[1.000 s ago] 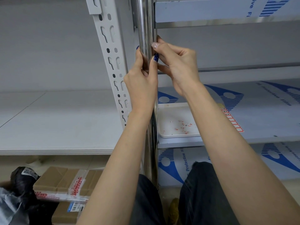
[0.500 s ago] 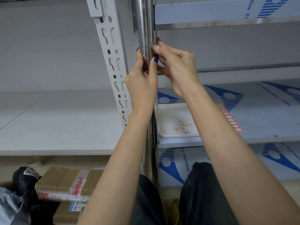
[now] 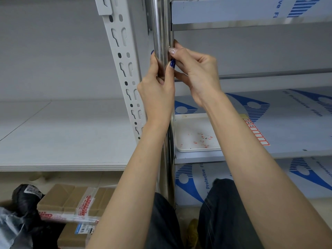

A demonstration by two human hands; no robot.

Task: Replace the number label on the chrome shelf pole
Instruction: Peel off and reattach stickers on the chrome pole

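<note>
Two hands meet on the chrome pole point(image 3: 161, 24): the left hand point(image 3: 158, 90) grips round it, and the right hand point(image 3: 195, 72) pinches its side.

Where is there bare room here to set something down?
The white shelf left of the slotted upright is bare. So is the film-covered shelf right of the label sheet. Crowded: the chrome pole, where the left hand and right hand work above the white tray, and the floor by the cardboard boxes.

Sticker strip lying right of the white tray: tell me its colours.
Red frame around white cells, on the flat paper sticker strip; head view.
</note>
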